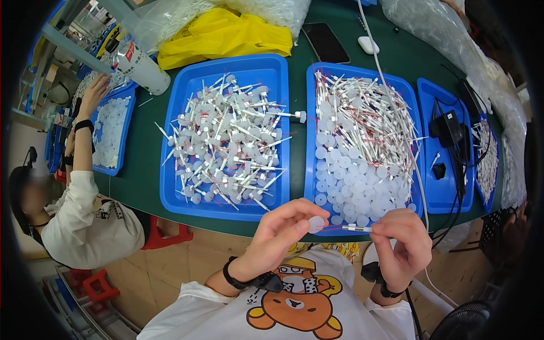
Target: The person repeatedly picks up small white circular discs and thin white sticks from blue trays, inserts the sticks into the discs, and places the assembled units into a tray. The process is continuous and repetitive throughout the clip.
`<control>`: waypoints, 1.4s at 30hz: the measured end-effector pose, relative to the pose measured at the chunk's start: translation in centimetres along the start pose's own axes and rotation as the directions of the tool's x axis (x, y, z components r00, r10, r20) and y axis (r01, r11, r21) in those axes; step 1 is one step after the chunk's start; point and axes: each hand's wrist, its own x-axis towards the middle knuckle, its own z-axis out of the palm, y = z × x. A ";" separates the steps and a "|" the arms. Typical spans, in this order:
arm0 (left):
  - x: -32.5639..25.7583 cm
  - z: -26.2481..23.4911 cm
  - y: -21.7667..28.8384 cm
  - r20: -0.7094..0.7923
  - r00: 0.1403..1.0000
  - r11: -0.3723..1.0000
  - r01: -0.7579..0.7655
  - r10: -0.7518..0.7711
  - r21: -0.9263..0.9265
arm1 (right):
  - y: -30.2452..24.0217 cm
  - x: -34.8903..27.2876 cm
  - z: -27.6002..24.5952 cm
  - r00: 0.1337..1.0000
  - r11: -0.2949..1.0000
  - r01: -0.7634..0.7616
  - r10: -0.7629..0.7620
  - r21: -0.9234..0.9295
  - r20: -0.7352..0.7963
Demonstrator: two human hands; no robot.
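My left hand (pixel 277 235) pinches a frosted white round cap (pixel 316 224) between thumb and fingers. Facing it, my right hand (pixel 402 243) grips a thin white stick with a metal band (pixel 357 228), its tip pointing at the cap. A fine red wire runs in the small gap between the two pieces. Both hands are at the near edge of a blue tray (pixel 310 124), which holds loose white sticks (pixel 362 107) with red wires and a heap of round caps (pixel 354 190). Left of it, another blue tray (pixel 168 175) contains many sticks with caps on them (pixel 232 141).
A white cable (pixel 381 73) hangs across the right tray. Beyond lie a yellow bag (pixel 226 37), a bottle (pixel 141 68), a phone (pixel 326 42) and a white case (pixel 368 45). Right, a tray holds a black adapter (pixel 447 127). A co-worker (pixel 93 226) reaches over caps at left.
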 end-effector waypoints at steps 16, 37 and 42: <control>-0.1 0.2 -0.2 -0.044 0.999 0.999 -0.005 0.007 0.039 | -0.4 -0.2 0.0 0.988 0.972 0.153 -0.153 -0.180 0.015; 0.0 0.6 -0.4 -0.180 0.984 0.994 0.022 -0.002 0.107 | -0.6 -1.4 0.0 0.958 0.954 0.252 -0.223 -0.162 0.181; -0.2 1.1 0.2 -0.127 0.991 0.973 0.071 -0.043 0.221 | -0.6 -1.5 -0.1 0.965 0.942 0.258 -0.238 -0.216 0.113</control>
